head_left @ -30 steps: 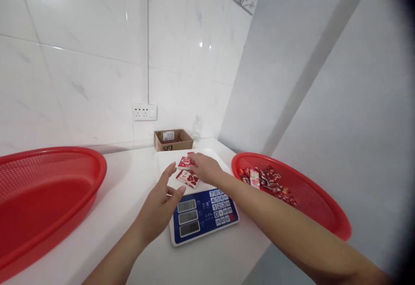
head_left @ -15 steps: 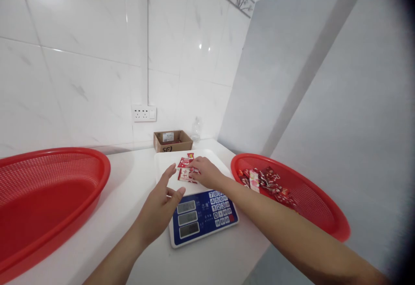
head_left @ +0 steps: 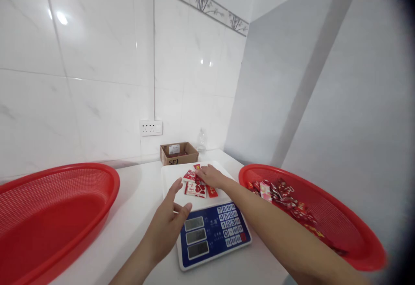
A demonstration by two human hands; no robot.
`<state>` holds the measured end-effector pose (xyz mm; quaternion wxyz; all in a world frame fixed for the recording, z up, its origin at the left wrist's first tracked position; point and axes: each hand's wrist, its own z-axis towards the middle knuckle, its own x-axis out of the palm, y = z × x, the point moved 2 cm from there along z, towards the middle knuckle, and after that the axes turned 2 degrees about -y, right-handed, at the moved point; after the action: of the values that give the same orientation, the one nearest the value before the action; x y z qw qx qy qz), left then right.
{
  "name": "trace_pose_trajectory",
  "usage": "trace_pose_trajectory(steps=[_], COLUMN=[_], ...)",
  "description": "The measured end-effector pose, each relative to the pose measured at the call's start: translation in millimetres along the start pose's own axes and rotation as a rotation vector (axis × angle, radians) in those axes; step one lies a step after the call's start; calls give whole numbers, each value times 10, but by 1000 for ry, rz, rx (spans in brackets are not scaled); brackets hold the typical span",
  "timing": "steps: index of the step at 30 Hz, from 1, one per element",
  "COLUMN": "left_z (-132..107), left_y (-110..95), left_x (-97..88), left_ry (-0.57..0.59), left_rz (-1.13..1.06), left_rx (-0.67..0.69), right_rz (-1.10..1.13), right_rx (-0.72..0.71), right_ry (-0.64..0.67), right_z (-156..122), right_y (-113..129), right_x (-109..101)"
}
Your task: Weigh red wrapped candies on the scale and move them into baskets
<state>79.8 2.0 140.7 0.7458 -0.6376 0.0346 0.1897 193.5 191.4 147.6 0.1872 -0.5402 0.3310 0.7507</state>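
Observation:
Several red and white candy packets lie on the white pan (head_left: 168,175) of a blue-fronted digital scale (head_left: 214,233). My right hand (head_left: 211,176) is over the back of them, fingers closed on a small red packet (head_left: 196,166) with a yellow mark. Beneath and in front of that hand are a white packet with red print (head_left: 195,189) and a plain red one (head_left: 212,191). My left hand (head_left: 167,224) hovers at the pan's front left, thumb and fingers apart, holding nothing. The figures on the scale's displays cannot be read.
A large red basket (head_left: 110,177) stands at the left. Another red basket (head_left: 353,216), with many wrapped candies (head_left: 282,194) inside, is at the right under my forearm. Behind the scale are an open cardboard box (head_left: 184,159) and a clear bottle (head_left: 201,141) by the wall.
My right hand has shifted toward the back of the pan, uncovering the white packet and the plain red one. My left hand keeps its open pose. The whole view has tilted upward.

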Motion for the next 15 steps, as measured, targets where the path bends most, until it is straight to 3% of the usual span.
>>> trace_pose_trajectory(steps=[4, 6, 8, 12, 15], left_z=[-4, -9, -15, -20, -16], left_y=[-33, -45, -48, -18, 13], left_x=[-5, -3, 9, 60, 119], left_ry=[5, 6, 23, 37, 27], left_rz=[12, 14, 25, 62, 98], left_rx=[20, 10, -10, -16, 17], right_rz=[87, 217, 279, 408, 541], right_rx=[21, 3, 54, 201, 272], right_ry=[-86, -249, -327, -446, -462], right_z=[-389, -755, -1178, -1927, -2227], right_y=[78, 127, 150, 91, 26], right_x=[-199, -307, -328, -41, 338])
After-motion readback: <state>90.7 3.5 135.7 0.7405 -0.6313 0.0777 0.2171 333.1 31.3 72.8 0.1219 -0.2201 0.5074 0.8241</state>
